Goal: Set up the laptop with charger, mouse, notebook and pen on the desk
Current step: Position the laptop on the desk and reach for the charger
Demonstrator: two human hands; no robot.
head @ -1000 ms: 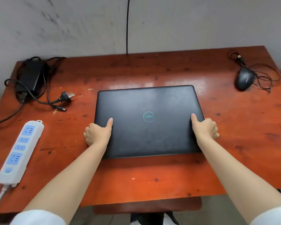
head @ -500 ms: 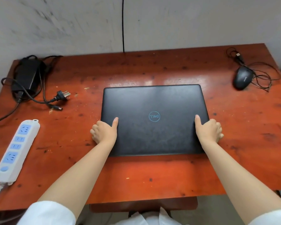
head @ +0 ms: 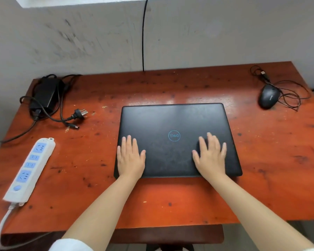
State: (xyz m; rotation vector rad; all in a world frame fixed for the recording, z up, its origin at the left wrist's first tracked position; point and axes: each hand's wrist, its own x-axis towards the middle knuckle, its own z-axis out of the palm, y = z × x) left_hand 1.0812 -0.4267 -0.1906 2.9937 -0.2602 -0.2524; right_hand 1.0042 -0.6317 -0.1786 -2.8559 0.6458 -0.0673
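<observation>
One head-worn view — high, close, looking down and forward over the desk (head: 170,205) toward the wall (head: 225,33).

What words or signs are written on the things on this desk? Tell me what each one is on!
"DELL", upside down inside a blue ring, on the closed laptop lid.
Small pale print on the mouse: too small to read.
Power strip: no readable text.
Charger: no readable text.

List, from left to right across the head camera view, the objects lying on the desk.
Power strip → charger brick → charger plug → closed laptop with left hand and right hand flat on it → wired mouse.
</observation>
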